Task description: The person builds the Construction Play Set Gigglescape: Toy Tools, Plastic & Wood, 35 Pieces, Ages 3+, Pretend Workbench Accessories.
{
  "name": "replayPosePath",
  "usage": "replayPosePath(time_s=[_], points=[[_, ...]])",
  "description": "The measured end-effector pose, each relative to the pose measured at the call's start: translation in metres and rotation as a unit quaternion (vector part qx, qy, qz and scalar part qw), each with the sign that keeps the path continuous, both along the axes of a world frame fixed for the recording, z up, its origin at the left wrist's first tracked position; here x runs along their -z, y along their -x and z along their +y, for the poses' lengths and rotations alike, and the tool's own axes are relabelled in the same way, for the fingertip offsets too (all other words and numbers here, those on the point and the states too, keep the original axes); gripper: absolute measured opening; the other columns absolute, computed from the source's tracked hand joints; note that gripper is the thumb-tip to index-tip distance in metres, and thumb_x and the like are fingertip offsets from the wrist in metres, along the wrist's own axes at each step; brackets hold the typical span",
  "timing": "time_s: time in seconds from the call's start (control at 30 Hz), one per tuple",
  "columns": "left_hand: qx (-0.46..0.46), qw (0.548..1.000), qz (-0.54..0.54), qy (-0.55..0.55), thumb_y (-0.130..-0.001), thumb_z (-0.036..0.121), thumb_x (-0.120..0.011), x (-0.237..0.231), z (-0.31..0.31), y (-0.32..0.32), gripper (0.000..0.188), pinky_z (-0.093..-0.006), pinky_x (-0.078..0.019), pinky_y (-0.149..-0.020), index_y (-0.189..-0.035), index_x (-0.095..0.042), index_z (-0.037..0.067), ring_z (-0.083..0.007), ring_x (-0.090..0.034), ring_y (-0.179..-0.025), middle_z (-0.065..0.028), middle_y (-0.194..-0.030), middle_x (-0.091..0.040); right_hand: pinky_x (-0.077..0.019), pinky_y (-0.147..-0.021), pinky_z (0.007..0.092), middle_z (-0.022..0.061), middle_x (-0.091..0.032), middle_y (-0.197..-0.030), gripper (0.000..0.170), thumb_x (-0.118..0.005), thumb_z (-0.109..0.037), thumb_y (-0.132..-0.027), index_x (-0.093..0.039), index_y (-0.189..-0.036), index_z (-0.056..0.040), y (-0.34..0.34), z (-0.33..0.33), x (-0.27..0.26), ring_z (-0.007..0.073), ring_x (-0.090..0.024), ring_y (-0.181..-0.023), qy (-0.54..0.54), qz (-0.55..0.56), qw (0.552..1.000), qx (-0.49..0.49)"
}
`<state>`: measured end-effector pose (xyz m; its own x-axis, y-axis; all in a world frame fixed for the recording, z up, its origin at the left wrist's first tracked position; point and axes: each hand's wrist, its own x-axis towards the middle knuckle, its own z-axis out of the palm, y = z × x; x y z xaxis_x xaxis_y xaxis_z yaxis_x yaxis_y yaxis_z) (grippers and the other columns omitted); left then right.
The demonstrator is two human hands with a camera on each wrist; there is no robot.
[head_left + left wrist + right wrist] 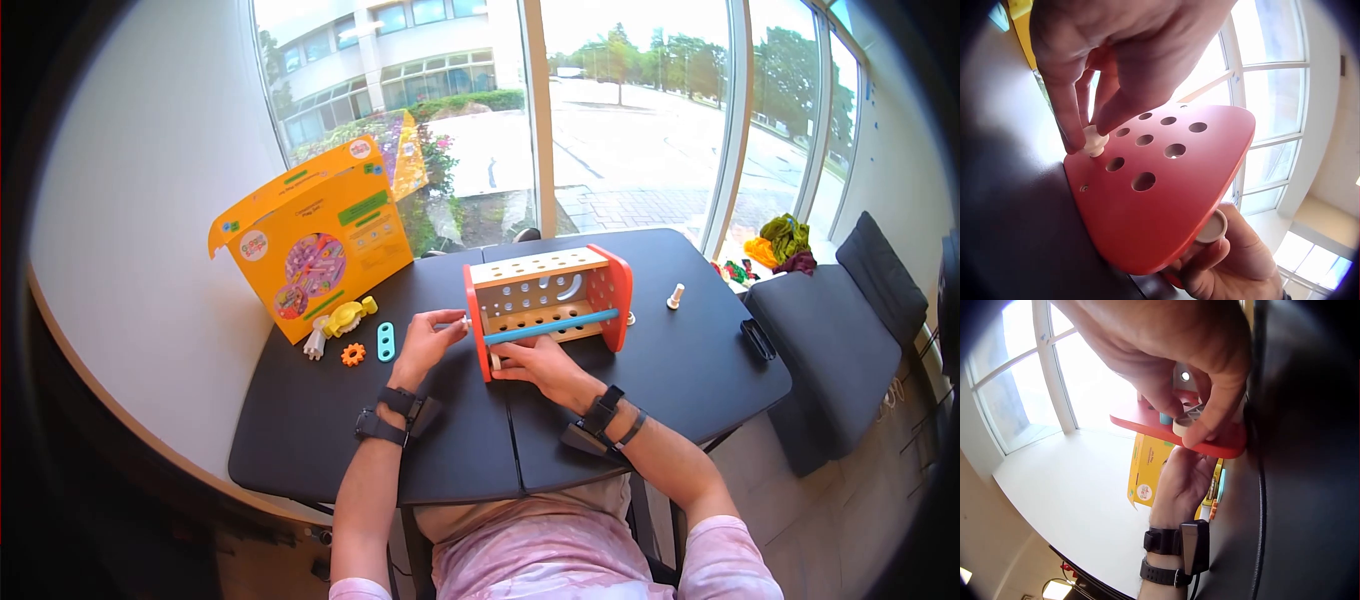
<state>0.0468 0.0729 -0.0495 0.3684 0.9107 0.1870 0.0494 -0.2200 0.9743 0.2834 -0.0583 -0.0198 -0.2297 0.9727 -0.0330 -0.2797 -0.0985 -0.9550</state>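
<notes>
While the red-ended toy bench [524, 300] stood on the black table [440, 440] in front of you, both your hands were at its left end. Your left hand [425, 345] pinched a cream knob [1095, 141] between thumb and fingertips, at a lower corner of the outer face of the red panel [1172, 190], which had several round holes. Your right hand [550, 370] was below the blue rod [560, 325], its thumb and fingers clamped on a round cream cap [1212, 227] just inside that panel's edge; whether the cap touched the panel, you could not tell. Close by on the left lay a turquoise strip [391, 347], an orange gear [353, 354] and a yellow toy piece [345, 318], with the orange-yellow box [325, 215] upright behind them. To the bench's right, well apart from it, stood a wooden peg [676, 297], and a black case [757, 341] lay near the table's right edge. Beyond were a dark chair [820, 340], bright cloths [785, 240] and tall windows [640, 150].
</notes>
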Motion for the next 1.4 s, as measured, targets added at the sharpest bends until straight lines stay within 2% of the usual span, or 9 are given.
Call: replayPosePath(time_s=[0.2, 0.3, 0.47, 0.6, 0.8, 0.9, 1.0, 1.2, 1.4], points=[[-0.007, 1.000, -0.027, 0.005, -0.107, 0.005, -0.073, -0.004, -0.006, -0.002, 0.026, -0.0302, -0.0656, -0.095, -0.131, -0.078, -0.003, -0.0202, -0.079, -0.110, -0.0116, -0.123, -0.080, -0.0644, -0.098, 0.0332, 0.0055, -0.075, -0.122, 0.027, -0.074, -0.015, -0.107, -0.072, -0.132, -0.0042, -0.005, 0.003, 0.007, 0.0145, -0.074, -0.109, -0.005, 0.039, 0.999, -0.027], [-0.021, 0.998, 0.029, -0.050, -0.104, 0.001, -0.074, -0.009, -0.007, -0.001, 0.024, -0.0320, -0.0651, -0.092, -0.127, -0.079, -0.003, -0.0216, -0.079, -0.111, -0.0117, -0.124, -0.079, -0.0631, -0.100, 0.0318, 0.0041, -0.074, -0.120, 0.026, -0.073, -0.014, -0.106, -0.071, -0.131, -0.0046, -0.008, 0.005, 0.010, 0.0131, -0.073, -0.109, -0.015, 0.046, 0.997, -0.057], [-0.022, 0.997, 0.008, -0.080, -0.099, -0.008, -0.072, -0.014, -0.012, -0.006, 0.027, -0.0324, -0.0620, -0.094, -0.125, -0.070, -0.002, -0.0221, -0.078, -0.114, -0.0098, -0.120, -0.078, -0.0627, -0.100, 0.0304, 0.0021, -0.072, -0.116, 0.023, -0.072, -0.013, -0.106, -0.070, -0.127, -0.0053, -0.010, 0.011, 0.018, 0.0122, -0.073, -0.107, -0.026, 0.055, 0.996, -0.061], [-0.025, 0.997, -0.012, -0.077, -0.099, -0.009, -0.072, -0.019, -0.015, -0.008, 0.028, -0.0319, -0.0617, -0.093, -0.126, -0.070, -0.002, -0.0219, -0.078, -0.113, -0.0107, -0.122, -0.077, -0.0634, -0.098, 0.0305, 0.0021, -0.072, -0.115, 0.022, -0.071, -0.012, -0.106, -0.069, -0.127, -0.0051, -0.008, 0.012, 0.018, 0.0123, -0.073, -0.105, -0.015, 0.054, 0.997, -0.051], [-0.034, 0.996, -0.019, -0.077, -0.101, -0.007, -0.072, -0.016, -0.015, -0.008, 0.026, -0.0332, -0.0622, -0.097, -0.126, -0.070, -0.003, -0.0233, -0.077, -0.115, -0.0126, -0.122, -0.077, -0.0639, -0.098, 0.0311, 0.0027, -0.072, -0.116, 0.024, -0.070, -0.012, -0.106, -0.069, -0.129, -0.0046, -0.009, 0.012, 0.018, 0.0126, -0.073, -0.106, -0.021, 0.057, 0.997, -0.056], [-0.021, 0.997, -0.016, -0.071, -0.102, -0.004, -0.072, -0.013, -0.014, -0.006, 0.028, -0.0341, -0.0624, -0.099, -0.130, -0.070, -0.004, -0.0241, -0.077, -0.116, -0.0141, -0.125, -0.077, -0.0642, -0.093, 0.0302, 0.0024, -0.074, -0.112, 0.014, -0.073, -0.014, -0.104, -0.072, -0.115, -0.0064, -0.007, 0.009, 0.015, 0.0128, -0.073, -0.102, -0.020, 0.068, 0.997, -0.034], [-0.016, 0.999, 0.012, -0.051, -0.106, 0.001, -0.071, -0.012, -0.011, -0.004, 0.031, -0.0347, -0.0633, -0.101, -0.136, -0.069, -0.006, -0.0240, -0.077, -0.117, -0.0152, -0.129, -0.077, -0.0639, -0.099, 0.0315, 0.0035, -0.073, -0.119, 0.027, -0.074, -0.016, -0.106, -0.070, -0.130, -0.0050, -0.010, 0.013, 0.021, 0.0131, -0.073, -0.108, -0.023, 0.047, 0.997, -0.050], [-0.046, 0.999, 0.029, 0.000, -0.110, 0.009, -0.071, -0.006, -0.007, -0.001, 0.028, -0.0341, -0.0662, -0.099, -0.131, -0.073, -0.009, -0.0211, -0.079, -0.109, -0.0145, -0.122, -0.079, -0.0641, -0.099, 0.0322, 0.0036, -0.073, -0.119, 0.028, -0.076, -0.017, -0.105, -0.071, -0.129, -0.0051, -0.010, 0.010, 0.017, 0.0134, -0.073, -0.109, -0.023, 0.053, 0.997, -0.052], [-0.020, 1.000, 0.016, 0.011, -0.111, 0.014, -0.072, -0.004, -0.005, -0.001, 0.028, -0.0331, -0.0659, -0.099, -0.127, -0.076, -0.009, -0.0196, -0.079, -0.107, -0.0135, -0.120, -0.080, -0.0650, -0.096, 0.0325, 0.0030, -0.075, -0.114, 0.028, -0.077, -0.018, -0.104, -0.071, -0.128, -0.0056, -0.008, 0.012, 0.018, 0.0128, -0.075, -0.101, -0.033, 0.042, 0.997, -0.055]])
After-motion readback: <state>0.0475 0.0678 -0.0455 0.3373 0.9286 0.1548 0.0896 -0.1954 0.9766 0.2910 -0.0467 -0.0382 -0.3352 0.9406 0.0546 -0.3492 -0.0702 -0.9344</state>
